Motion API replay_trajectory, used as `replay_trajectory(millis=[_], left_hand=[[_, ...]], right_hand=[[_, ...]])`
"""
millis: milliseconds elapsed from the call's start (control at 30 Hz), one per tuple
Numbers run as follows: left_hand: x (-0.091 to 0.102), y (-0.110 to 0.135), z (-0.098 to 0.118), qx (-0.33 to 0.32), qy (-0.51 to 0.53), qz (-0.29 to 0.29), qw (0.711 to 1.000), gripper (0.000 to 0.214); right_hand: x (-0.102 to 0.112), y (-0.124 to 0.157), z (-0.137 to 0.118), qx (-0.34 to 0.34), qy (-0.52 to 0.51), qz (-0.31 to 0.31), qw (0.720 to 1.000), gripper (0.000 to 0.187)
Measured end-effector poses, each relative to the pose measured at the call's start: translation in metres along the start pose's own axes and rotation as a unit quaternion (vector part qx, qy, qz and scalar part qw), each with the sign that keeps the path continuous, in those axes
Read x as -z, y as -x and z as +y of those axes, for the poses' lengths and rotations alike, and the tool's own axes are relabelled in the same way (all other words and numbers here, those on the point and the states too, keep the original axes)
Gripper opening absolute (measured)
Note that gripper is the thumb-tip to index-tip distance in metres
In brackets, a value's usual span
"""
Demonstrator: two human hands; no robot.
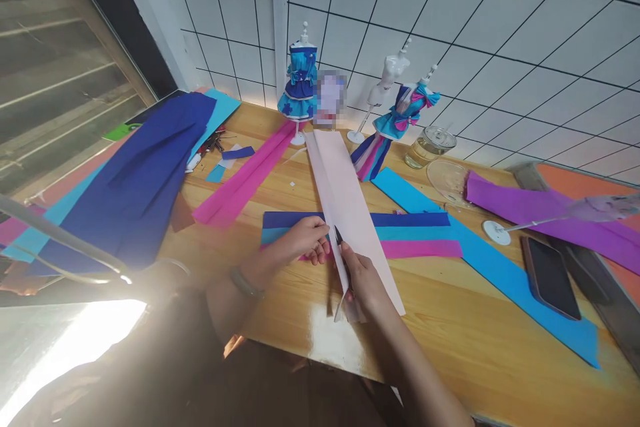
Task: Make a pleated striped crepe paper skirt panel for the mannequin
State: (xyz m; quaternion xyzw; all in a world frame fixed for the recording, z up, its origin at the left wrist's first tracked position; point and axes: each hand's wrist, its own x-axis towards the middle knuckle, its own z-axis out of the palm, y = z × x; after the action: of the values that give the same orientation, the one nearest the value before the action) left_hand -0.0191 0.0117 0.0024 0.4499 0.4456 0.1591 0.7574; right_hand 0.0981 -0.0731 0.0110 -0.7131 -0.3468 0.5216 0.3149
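Note:
A long strip of pale pink paper (345, 193) lies lengthwise across the wooden table (465, 347). My right hand (363, 280) is closed on scissors (339, 237) whose dark blades sit at the strip's left edge, where a narrow sliver hangs off. My left hand (307, 240) pinches that left edge just beside the blades. Under the pink strip lie crosswise bands of dark blue (415, 219), light blue and magenta paper (420, 249).
Dark blue paper sheets (145, 180) drape at the left. A magenta strip (245, 183), a blue strip (500, 273), purple paper (550, 213), a phone (550, 277), a glass jar (430, 145) and small dressed mannequins (300, 83) (400, 113) surround the work. A bright lamp (75, 320) glares at lower left.

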Motion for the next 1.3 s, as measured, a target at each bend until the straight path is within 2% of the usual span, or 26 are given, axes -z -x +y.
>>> replay_trajectory(millis=[133,267,467,667,1300], left_hand=[[0.000,0.000,0.000,-0.004,0.006,-0.001,1.000,0.014],[0.002,-0.002,-0.003,-0.005,0.009,-0.007,1.000,0.015],[0.003,-0.004,-0.004,-0.011,0.020,-0.016,1.000,0.015],[0.002,-0.002,-0.002,-0.003,0.025,0.002,1.000,0.018],[0.003,-0.002,-0.001,0.000,0.013,-0.013,1.000,0.011]], right_hand=[[0.001,-0.005,-0.005,0.003,0.010,-0.020,1.000,0.048],[-0.001,-0.012,-0.009,0.019,0.034,-0.011,0.999,0.046],[-0.002,-0.019,-0.005,0.044,0.030,-0.020,0.998,0.049],[0.001,-0.016,-0.003,0.004,0.009,-0.038,0.999,0.050],[-0.002,-0.019,-0.001,0.028,0.026,-0.011,0.999,0.051]])
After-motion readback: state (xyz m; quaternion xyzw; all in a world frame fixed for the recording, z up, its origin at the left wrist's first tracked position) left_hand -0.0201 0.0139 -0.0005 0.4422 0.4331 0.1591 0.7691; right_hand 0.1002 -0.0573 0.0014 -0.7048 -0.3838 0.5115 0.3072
